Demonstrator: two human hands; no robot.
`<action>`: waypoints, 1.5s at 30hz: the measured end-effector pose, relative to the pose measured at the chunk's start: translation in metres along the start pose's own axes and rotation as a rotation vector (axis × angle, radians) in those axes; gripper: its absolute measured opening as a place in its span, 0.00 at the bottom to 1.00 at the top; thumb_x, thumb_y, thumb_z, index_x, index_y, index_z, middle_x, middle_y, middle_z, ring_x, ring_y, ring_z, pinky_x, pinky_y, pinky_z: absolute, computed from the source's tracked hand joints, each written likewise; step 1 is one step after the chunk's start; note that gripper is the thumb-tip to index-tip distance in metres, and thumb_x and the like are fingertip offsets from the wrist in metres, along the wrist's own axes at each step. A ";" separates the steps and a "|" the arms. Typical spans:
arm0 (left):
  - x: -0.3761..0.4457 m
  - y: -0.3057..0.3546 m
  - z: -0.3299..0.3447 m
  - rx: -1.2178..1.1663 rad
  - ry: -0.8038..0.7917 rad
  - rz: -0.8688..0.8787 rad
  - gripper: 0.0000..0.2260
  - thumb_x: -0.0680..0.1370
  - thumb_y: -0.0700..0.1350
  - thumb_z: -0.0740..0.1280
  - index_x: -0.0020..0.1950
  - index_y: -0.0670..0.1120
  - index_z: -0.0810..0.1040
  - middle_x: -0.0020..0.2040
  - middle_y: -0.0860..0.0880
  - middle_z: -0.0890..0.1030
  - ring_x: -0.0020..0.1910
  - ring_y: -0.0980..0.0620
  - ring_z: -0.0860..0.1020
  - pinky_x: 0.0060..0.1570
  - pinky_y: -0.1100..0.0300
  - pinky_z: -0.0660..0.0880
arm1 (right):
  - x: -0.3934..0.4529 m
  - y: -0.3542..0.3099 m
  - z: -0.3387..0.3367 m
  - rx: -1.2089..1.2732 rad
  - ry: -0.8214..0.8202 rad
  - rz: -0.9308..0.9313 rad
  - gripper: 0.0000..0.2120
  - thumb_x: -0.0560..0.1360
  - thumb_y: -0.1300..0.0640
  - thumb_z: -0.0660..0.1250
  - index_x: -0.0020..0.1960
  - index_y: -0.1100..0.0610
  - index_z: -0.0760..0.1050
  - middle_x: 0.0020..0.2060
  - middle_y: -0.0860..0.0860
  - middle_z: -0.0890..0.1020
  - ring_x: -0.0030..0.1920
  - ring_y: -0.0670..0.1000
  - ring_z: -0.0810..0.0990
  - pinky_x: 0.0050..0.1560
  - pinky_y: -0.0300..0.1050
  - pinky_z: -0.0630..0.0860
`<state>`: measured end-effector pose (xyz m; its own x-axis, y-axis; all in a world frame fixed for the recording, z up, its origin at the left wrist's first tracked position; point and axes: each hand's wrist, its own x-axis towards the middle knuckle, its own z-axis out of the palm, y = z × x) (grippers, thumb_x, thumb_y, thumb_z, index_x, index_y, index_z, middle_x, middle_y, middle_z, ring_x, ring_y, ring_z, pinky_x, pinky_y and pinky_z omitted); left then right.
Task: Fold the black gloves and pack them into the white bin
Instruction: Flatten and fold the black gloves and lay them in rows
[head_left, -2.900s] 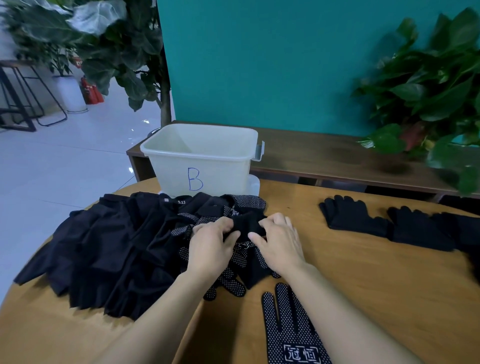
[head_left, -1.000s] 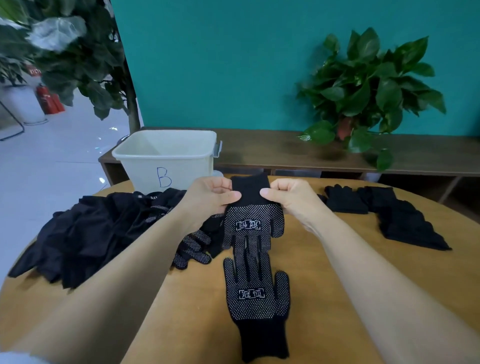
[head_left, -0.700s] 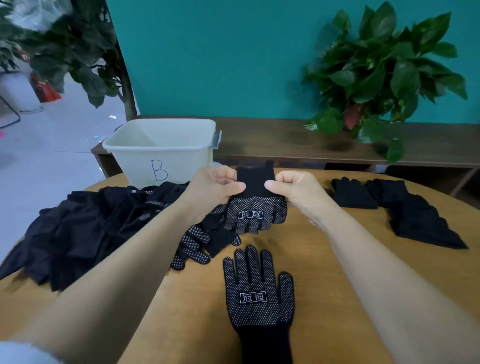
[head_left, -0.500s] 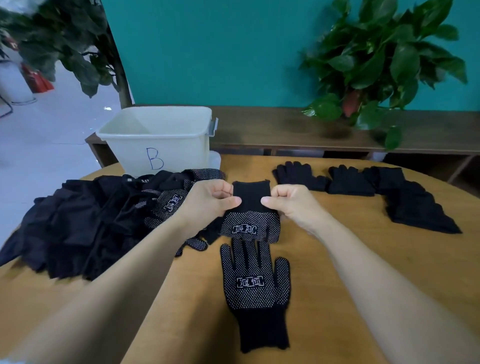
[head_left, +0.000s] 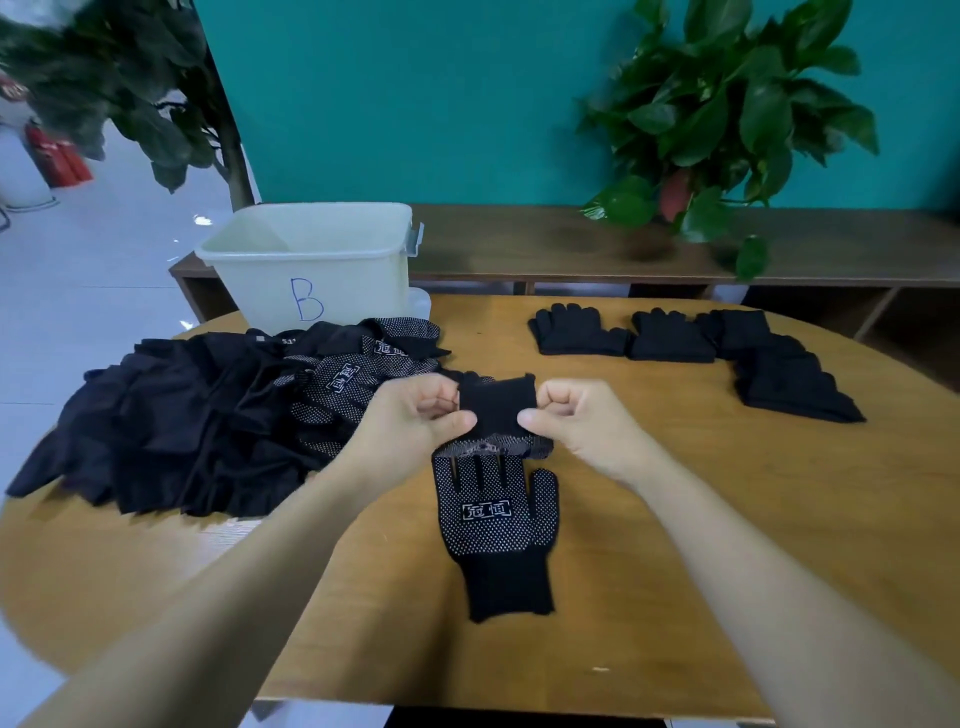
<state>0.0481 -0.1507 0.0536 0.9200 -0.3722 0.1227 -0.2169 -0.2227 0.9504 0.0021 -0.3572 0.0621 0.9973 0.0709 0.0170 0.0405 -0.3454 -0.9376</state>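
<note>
A black dotted glove (head_left: 496, 525) lies flat on the round wooden table (head_left: 727, 519), fingers pointing away from me, cuff toward me. Just beyond its fingertips I hold a second black glove (head_left: 497, 410) by its cuff, its dotted palm bunched low over the flat glove's fingertips. My left hand (head_left: 415, 415) pinches the cuff's left edge and my right hand (head_left: 576, 421) pinches its right edge. The white bin (head_left: 311, 270), marked with a blue B, stands at the table's far left.
A heap of black cloth and dotted gloves (head_left: 218, 415) covers the table's left side in front of the bin. Several plain black gloves (head_left: 675, 338) lie in a row at the far right. A low wooden bench (head_left: 519, 249) with a potted plant (head_left: 727, 119) runs behind the table.
The glove pulled from the heap was raised by its cuff, then lowered; it now hangs lower and nearer the table, its fingers bunched over the flat glove's fingertips.
</note>
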 end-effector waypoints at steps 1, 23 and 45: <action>-0.009 -0.006 0.005 -0.024 -0.019 0.008 0.06 0.74 0.30 0.70 0.41 0.40 0.79 0.39 0.45 0.84 0.39 0.54 0.81 0.43 0.63 0.78 | -0.011 0.005 0.004 0.000 -0.010 0.008 0.16 0.77 0.67 0.67 0.33 0.58 0.68 0.21 0.43 0.75 0.24 0.38 0.71 0.30 0.32 0.68; -0.092 -0.097 0.030 0.550 -0.041 0.367 0.08 0.74 0.39 0.74 0.51 0.49 0.83 0.51 0.61 0.78 0.53 0.61 0.75 0.54 0.63 0.75 | -0.087 0.083 0.056 -0.912 0.132 -0.418 0.26 0.50 0.58 0.86 0.46 0.49 0.85 0.48 0.45 0.86 0.51 0.44 0.84 0.58 0.38 0.73; -0.047 -0.072 0.022 0.611 0.022 0.219 0.17 0.83 0.44 0.61 0.71 0.45 0.73 0.71 0.49 0.72 0.73 0.55 0.65 0.74 0.62 0.56 | -0.043 0.052 0.038 -0.941 0.156 -0.326 0.21 0.76 0.66 0.65 0.69 0.58 0.74 0.66 0.54 0.77 0.69 0.52 0.73 0.71 0.44 0.59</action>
<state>0.0128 -0.1372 -0.0267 0.8384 -0.4502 0.3074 -0.5410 -0.6184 0.5700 -0.0411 -0.3426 -0.0009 0.9230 0.1942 0.3322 0.2774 -0.9341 -0.2248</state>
